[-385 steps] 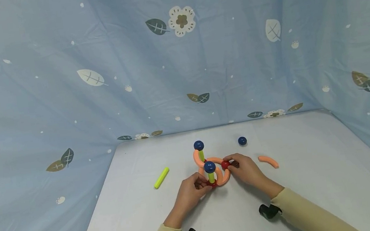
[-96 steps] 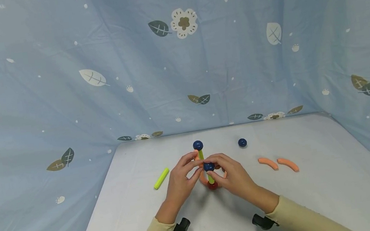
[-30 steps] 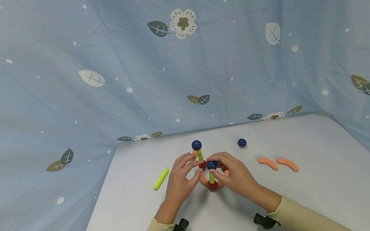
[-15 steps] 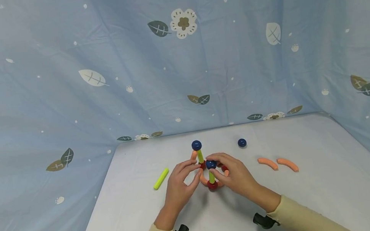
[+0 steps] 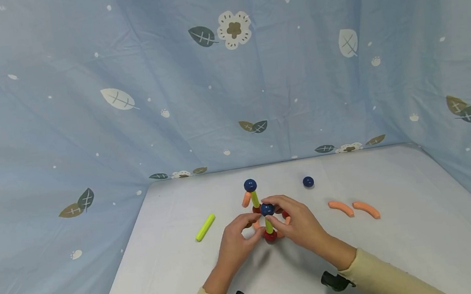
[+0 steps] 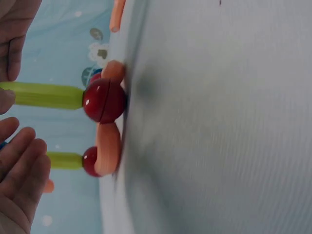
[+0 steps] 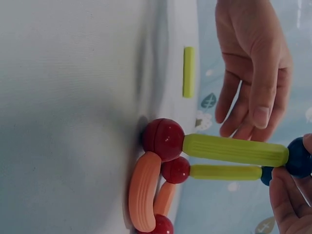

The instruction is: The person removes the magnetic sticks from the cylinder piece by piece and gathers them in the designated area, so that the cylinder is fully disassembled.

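In the head view, a magnetic stick-and-ball model stands mid-table. Two upright yellow-green rods rise from red balls: the front rod point(image 7: 236, 149) from a front red ball point(image 5: 270, 236), each rod topped by a blue ball. My right hand point(image 5: 299, 222) pinches the front blue ball point(image 5: 267, 209) between thumb and fingers. My left hand point(image 5: 238, 239) is beside the front rod, fingers extended and holding nothing. Curved orange sticks point(image 7: 145, 192) link the red balls at the base. Another orange stick point(image 5: 247, 199) hangs from the rear blue ball point(image 5: 250, 185). My fingers partly hide the base.
On the white table point(image 5: 168, 282), a loose yellow-green rod point(image 5: 205, 227) lies left. A loose blue ball point(image 5: 308, 181) sits at the back right. Two curved orange sticks point(image 5: 341, 208) lie to the right. A blue patterned curtain point(image 5: 186, 104) surrounds the table's back and sides.
Since 12.8 s ago, a second orange stick lies at right, and my right hand has gone from a red ball to the front blue ball. Lately my left hand has lowered toward the front rod.
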{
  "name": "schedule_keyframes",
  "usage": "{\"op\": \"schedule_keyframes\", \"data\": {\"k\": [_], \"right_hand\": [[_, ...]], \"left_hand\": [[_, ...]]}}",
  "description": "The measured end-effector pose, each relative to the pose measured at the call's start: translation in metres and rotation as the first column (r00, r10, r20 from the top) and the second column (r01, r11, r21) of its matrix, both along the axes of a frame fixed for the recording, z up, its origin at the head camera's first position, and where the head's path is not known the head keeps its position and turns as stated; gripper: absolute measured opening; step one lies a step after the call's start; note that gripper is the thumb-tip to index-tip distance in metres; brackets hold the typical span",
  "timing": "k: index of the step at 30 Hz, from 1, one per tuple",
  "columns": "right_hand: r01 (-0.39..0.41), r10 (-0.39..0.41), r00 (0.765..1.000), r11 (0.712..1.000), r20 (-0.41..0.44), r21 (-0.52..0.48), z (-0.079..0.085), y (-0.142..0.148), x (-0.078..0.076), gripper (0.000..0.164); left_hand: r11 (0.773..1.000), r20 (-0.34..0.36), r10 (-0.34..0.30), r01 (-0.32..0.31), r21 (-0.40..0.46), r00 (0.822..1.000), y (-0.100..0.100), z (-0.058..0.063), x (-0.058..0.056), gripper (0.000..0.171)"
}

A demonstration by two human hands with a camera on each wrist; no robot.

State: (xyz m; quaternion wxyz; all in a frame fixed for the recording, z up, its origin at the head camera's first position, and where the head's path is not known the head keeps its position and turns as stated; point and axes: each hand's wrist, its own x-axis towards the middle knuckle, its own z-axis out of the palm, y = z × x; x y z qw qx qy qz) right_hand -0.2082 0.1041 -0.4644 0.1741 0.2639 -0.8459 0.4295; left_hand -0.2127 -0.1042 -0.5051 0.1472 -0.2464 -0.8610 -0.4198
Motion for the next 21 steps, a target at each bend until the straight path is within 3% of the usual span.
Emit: {"op": "schedule_keyframes", "data": {"k": [21], "right_hand": [[-0.003, 0.003, 1.000, 1.000, -0.028, -0.002, 0.002, -0.004, 0.003, 0.037]], "left_hand": [[0.996, 0.093, -0.024, 0.016, 0.092, 0.995, 0.011, -0.004, -0.002, 0.019]]}}
